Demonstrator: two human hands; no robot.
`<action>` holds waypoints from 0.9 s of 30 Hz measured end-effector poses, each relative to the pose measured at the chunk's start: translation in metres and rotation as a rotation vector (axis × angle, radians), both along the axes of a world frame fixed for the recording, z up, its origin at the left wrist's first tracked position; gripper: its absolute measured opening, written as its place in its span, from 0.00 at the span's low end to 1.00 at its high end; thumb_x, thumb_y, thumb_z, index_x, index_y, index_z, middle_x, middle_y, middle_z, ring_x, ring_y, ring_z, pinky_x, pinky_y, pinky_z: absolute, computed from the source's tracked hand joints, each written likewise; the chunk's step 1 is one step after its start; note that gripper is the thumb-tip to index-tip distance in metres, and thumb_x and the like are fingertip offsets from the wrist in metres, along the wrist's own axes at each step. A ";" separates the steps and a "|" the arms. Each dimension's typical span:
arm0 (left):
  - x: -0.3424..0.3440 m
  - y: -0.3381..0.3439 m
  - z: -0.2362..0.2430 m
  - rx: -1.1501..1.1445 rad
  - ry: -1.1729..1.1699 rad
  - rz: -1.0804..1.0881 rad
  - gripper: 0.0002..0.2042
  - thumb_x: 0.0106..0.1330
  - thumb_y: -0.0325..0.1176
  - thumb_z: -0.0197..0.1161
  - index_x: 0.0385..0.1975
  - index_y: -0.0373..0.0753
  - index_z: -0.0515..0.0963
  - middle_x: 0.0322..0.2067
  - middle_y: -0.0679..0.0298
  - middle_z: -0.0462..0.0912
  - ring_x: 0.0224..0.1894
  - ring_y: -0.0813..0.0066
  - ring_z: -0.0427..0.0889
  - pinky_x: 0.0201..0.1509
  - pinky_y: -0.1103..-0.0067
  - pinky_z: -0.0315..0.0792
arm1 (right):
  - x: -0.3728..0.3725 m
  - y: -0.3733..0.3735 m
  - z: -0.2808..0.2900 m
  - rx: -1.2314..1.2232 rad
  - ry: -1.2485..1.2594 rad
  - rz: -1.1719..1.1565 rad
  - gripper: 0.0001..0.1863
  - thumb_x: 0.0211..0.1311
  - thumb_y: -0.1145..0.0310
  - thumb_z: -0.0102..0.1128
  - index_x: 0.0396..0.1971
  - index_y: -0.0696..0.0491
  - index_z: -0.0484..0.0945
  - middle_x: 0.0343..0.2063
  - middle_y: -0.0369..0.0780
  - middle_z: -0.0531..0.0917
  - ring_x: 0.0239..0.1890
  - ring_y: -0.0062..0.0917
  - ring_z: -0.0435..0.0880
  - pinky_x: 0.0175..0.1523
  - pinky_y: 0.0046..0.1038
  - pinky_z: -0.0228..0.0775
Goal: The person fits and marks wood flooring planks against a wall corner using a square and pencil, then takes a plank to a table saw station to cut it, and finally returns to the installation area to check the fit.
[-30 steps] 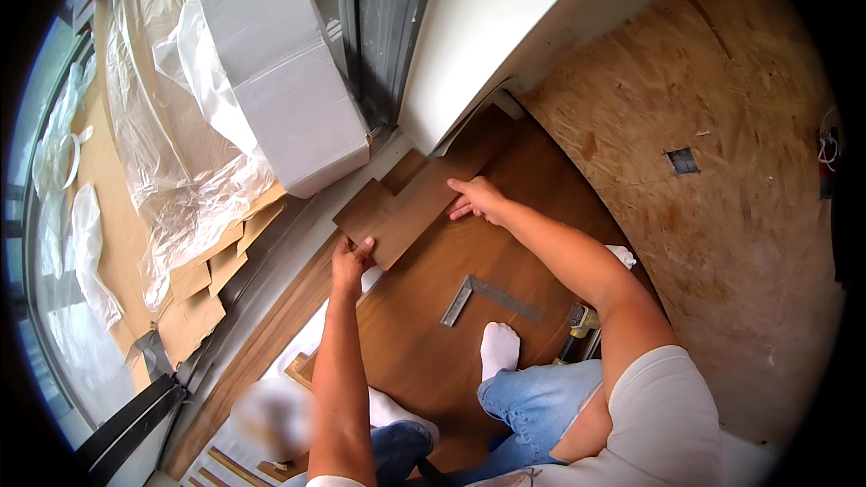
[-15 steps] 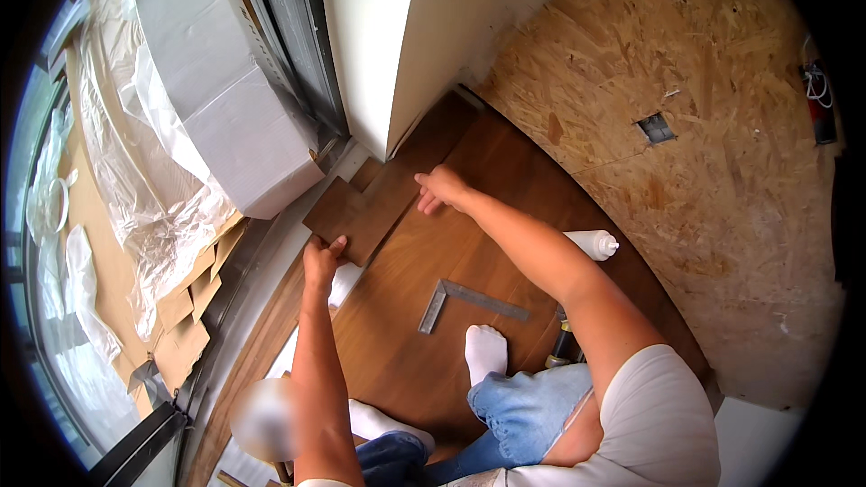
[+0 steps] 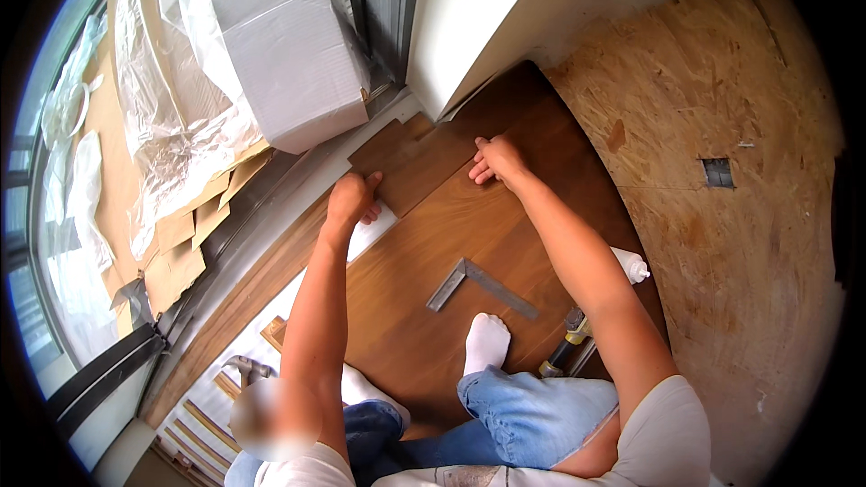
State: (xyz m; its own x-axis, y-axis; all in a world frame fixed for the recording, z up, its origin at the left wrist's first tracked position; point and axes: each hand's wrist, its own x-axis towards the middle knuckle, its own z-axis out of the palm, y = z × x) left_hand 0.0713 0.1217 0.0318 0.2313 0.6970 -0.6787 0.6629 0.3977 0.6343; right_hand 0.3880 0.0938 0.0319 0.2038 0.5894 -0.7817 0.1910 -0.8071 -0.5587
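Observation:
A dark brown floor plank [image 3: 419, 162] with a notched end lies beside the pale wall corner. Its long edge runs against the laid brown floorboards [image 3: 424, 248] with a thin seam between. My left hand [image 3: 354, 198] is closed on the plank's near left end, thumb on top; some of its fingers are hidden by the hand. Over the seam farther right, my right hand [image 3: 499, 162] touches the plank's edge with loosely bent fingers, thumb apart, holding nothing. A metal try square [image 3: 465, 284] lies on the boards nearer to me.
To the right lie a white bottle [image 3: 630, 265] and a yellow-black tool [image 3: 566, 343], partly under my arm. A hammer [image 3: 248, 368] rests at lower left beside wood strips. A large pale carton [image 3: 289, 45] and plastic sheeting stand at upper left. Bare chipboard [image 3: 695, 261] covers the right.
The plank has moved in against the wall corner and the neighbouring boards, and the gap along its edge has narrowed. Both hands stay at it. My view has shifted, bringing the hammer into sight.

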 end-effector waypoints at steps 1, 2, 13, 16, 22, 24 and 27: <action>0.001 0.000 -0.002 -0.003 -0.018 0.021 0.33 0.79 0.49 0.53 0.18 0.23 0.80 0.18 0.48 0.84 0.18 0.60 0.86 0.22 0.71 0.82 | 0.002 0.001 -0.001 0.002 -0.006 -0.003 0.25 0.81 0.53 0.43 0.39 0.64 0.75 0.25 0.51 0.88 0.17 0.29 0.85 0.19 0.27 0.63; 0.002 -0.001 -0.003 0.012 -0.047 0.050 0.33 0.78 0.49 0.54 0.19 0.23 0.80 0.18 0.48 0.84 0.18 0.60 0.86 0.22 0.71 0.82 | 0.003 0.001 -0.003 0.004 -0.012 -0.008 0.25 0.80 0.52 0.44 0.38 0.61 0.74 0.25 0.49 0.88 0.17 0.27 0.85 0.15 0.25 0.55; 0.010 -0.002 -0.008 0.022 -0.133 0.119 0.29 0.76 0.45 0.59 0.19 0.23 0.80 0.17 0.48 0.84 0.17 0.62 0.85 0.20 0.72 0.80 | -0.004 -0.003 0.009 0.333 -0.696 0.449 0.18 0.75 0.57 0.53 0.34 0.58 0.79 0.22 0.47 0.87 0.23 0.38 0.87 0.33 0.39 0.79; 0.008 0.000 -0.013 0.011 -0.141 0.107 0.28 0.76 0.45 0.59 0.20 0.23 0.79 0.17 0.49 0.84 0.17 0.63 0.85 0.20 0.72 0.80 | -0.018 0.003 0.009 0.587 -0.978 0.564 0.12 0.71 0.61 0.56 0.37 0.55 0.82 0.31 0.43 0.87 0.38 0.43 0.87 0.42 0.44 0.81; 0.008 -0.002 -0.016 -0.019 -0.213 0.161 0.22 0.77 0.44 0.60 0.32 0.24 0.76 0.18 0.49 0.83 0.17 0.63 0.84 0.18 0.72 0.79 | -0.010 0.018 -0.001 0.783 -1.049 0.791 0.17 0.61 0.72 0.59 0.50 0.51 0.82 0.55 0.37 0.80 0.60 0.36 0.77 0.49 0.40 0.83; 0.008 -0.003 -0.016 -0.020 -0.250 0.190 0.22 0.76 0.43 0.61 0.32 0.25 0.77 0.18 0.51 0.83 0.17 0.64 0.85 0.18 0.73 0.79 | -0.006 0.017 -0.007 0.895 -1.067 0.761 0.20 0.61 0.72 0.58 0.55 0.50 0.80 0.55 0.38 0.80 0.60 0.38 0.77 0.52 0.40 0.82; 0.011 -0.002 -0.019 -0.006 -0.253 0.177 0.21 0.77 0.44 0.60 0.34 0.26 0.76 0.18 0.51 0.83 0.17 0.65 0.84 0.18 0.72 0.79 | -0.001 0.018 -0.014 0.932 -1.067 0.749 0.24 0.60 0.74 0.57 0.58 0.48 0.78 0.56 0.38 0.79 0.60 0.39 0.76 0.53 0.39 0.82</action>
